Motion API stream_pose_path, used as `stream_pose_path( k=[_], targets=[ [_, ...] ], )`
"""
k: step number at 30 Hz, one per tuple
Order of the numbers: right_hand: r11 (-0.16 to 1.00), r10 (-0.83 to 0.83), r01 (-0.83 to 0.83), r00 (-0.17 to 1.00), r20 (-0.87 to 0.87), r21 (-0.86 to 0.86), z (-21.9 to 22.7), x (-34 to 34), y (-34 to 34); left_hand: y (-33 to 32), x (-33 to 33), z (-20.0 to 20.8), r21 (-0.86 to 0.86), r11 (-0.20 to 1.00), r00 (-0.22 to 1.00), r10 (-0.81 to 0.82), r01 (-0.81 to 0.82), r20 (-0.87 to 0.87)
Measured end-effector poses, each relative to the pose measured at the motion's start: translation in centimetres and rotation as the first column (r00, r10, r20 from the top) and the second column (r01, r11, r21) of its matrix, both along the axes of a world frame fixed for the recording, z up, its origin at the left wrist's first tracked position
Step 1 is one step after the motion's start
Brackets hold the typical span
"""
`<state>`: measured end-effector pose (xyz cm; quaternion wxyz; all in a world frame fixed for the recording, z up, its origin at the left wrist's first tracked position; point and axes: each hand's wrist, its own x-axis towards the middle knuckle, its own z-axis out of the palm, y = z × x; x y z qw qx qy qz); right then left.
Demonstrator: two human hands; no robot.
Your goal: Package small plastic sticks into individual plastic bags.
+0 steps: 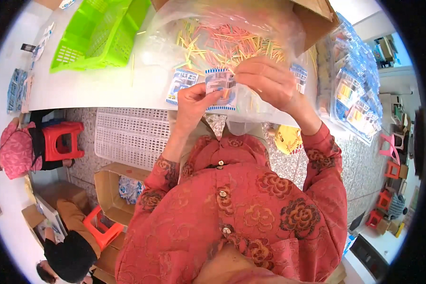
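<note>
Between the thumb and fingers of my left hand point(192, 102) is a small clear plastic packet point(221, 78) with blue-and-white striped ends, held upright at the table's near edge. My right hand point(266, 81) is closed beside the packet's upper right edge, its fingertips bent down; what they pinch is hidden. Just beyond both hands lies a loose heap of thin pink, yellow and green sticks point(232, 42) on a clear plastic sheet or bag point(158, 45). Another packet point(182, 85) lies flat left of the held one, and a further packet point(298, 75) shows behind my right wrist.
A green basket point(99, 38) stands at the far left of the white table point(149, 92). At the far right is a cardboard box point(319, 19), with stacked filled packets point(357, 85) beside it. Below are a white crate point(128, 135) and an open carton point(113, 194). Two people sit at left.
</note>
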<state>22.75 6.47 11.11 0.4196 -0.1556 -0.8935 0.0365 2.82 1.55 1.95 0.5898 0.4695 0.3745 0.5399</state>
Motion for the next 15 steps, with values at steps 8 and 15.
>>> stream_pose_path(
  k=[8,15],
  targets=[
    [0.997,-0.029,0.03,1.0,-0.002,0.07,0.23,0.47,0.31,-0.09,0.01,-0.16,-0.001,1.0,1.0,-0.009,0.009,0.019],
    [0.999,0.017,-0.019,0.999,0.046,0.049,0.17,0.5,-0.27,-0.07,0.06,-0.09,0.017,0.999,1.0,-0.027,0.027,0.011]
  ],
)
